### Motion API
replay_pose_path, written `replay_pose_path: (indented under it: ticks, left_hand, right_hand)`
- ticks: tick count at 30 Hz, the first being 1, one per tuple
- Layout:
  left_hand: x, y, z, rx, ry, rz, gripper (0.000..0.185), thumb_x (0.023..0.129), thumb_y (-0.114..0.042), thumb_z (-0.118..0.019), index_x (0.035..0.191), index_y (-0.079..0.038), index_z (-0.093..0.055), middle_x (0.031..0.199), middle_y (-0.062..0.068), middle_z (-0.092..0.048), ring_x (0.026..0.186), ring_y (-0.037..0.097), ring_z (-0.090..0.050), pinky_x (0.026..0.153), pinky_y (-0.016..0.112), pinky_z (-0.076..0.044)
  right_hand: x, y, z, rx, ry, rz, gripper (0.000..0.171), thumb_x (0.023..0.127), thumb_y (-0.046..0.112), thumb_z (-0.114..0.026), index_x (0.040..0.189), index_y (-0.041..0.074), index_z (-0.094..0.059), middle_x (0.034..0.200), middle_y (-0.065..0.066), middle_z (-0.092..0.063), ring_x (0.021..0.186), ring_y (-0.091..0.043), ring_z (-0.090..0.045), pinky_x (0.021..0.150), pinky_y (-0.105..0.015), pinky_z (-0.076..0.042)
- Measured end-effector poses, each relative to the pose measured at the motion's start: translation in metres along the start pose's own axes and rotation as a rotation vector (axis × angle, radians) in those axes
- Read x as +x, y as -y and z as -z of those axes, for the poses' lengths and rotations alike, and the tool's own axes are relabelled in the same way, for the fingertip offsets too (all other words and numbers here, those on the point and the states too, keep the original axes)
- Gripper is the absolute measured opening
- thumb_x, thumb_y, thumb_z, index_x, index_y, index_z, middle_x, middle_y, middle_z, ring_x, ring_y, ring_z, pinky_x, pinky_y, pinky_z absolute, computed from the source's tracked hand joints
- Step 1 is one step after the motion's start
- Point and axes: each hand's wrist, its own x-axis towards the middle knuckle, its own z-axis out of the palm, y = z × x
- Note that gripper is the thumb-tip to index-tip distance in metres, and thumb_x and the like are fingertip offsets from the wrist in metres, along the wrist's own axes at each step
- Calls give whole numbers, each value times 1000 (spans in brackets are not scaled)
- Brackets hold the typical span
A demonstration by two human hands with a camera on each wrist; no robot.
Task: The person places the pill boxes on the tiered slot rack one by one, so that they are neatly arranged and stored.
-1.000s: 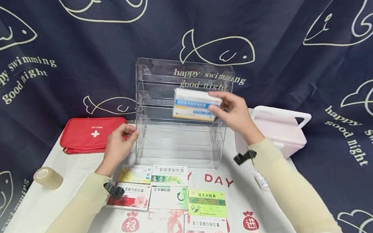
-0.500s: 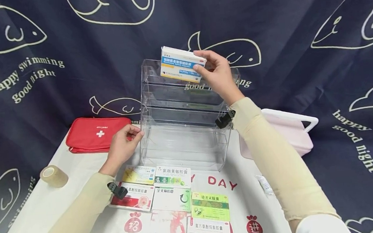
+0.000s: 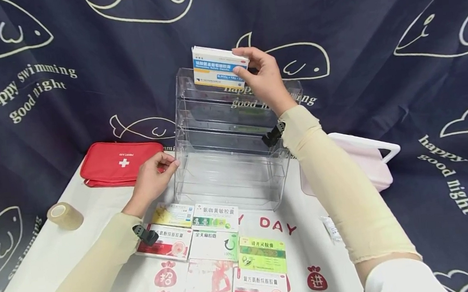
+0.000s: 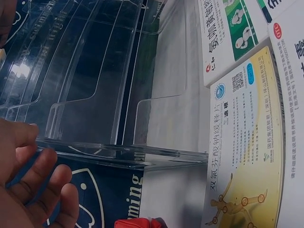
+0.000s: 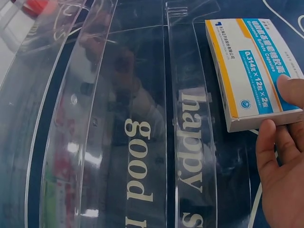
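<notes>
My right hand [image 3: 264, 76] grips a white, blue and yellow medicine box [image 3: 216, 68] by its right end. The box is held upright over the top tier of a clear plastic tiered rack [image 3: 232, 174]. In the right wrist view, the thumb lies on the front of the medicine box [image 5: 251, 71] and the fingers are partly hidden behind it. My left hand [image 3: 153, 178] pinches the left side edge of the rack between thumb and forefinger. The left wrist view shows the other fingers of the left hand [image 4: 35, 185] loosely bent below that edge.
Several flat medicine boxes, among them a green box [image 3: 262, 255] and a yellow box [image 3: 173, 215], lie before the rack. A red first-aid pouch [image 3: 120, 163] and a tan tape roll [image 3: 65, 216] are left. A pale pink case [image 3: 361, 162] stands right; a dark curtain hangs behind.
My right hand has raised the medicine box from in front of the rack's middle tiers to above its top tier, slightly leftward. The left hand has stayed at the rack's side.
</notes>
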Motion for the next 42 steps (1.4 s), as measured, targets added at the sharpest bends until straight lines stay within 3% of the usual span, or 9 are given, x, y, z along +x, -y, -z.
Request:
replay_pose_path:
  ticks: [8, 16, 23, 26, 37, 42]
  left_hand:
    - [-2, 1, 2, 14, -2, 21, 18, 94, -20, -75, 99, -5, -67, 95, 11, -67, 87, 25, -61, 80, 39, -49]
    - [-1, 0, 1, 22, 21, 16, 19, 95, -22, -75, 102, -6, -67, 97, 11, -67, 86, 26, -62, 80, 39, -49]
    - [-2, 0, 2, 25, 14, 15, 18, 95, -21, -75, 101, -6, -67, 96, 11, -66, 85, 25, -61, 78, 37, -48]
    - [-2, 0, 2, 22, 18, 8, 18, 95, -21, -75, 101, -6, -67, 96, 11, -67, 85, 25, -61, 78, 37, -48]
    - [-1, -3, 3, 22, 15, 8, 18, 95, -21, -74, 101, -5, -67, 94, 11, -67, 82, 24, -60, 76, 35, -47]
    - [-2, -1, 2, 18, 21, 13, 18, 95, -21, -74, 101, -5, -67, 94, 11, -67, 83, 24, -60, 76, 35, -47]
  right_hand:
    - [5, 0, -12, 7, 55, 8, 35, 96, -2, -67, 130, 0, -64, 119, -12, -67, 100, -21, -65, 76, -27, -47]
    - [8, -15, -24, -31, 56, 30, 35, 95, -3, -67, 130, -2, -65, 122, -12, -47, 99, -23, -65, 81, -28, -51]
    - [16, -38, -31, -89, 79, 70, 36, 92, 3, -72, 128, 7, -68, 122, -10, -48, 96, -19, -66, 79, -27, -49]
    - [16, -39, -32, -110, 77, 70, 35, 93, 3, -72, 127, 8, -69, 121, -8, -49, 97, -15, -66, 81, -26, -50]
    - [13, -33, -30, -348, 70, 121, 36, 95, 14, -73, 130, 17, -70, 120, -5, -54, 101, -13, -55, 86, -23, -44]
    - [11, -35, -30, -373, 73, 124, 36, 96, 16, -72, 132, 18, -69, 120, -5, -54, 97, -15, -51, 82, -23, -43]
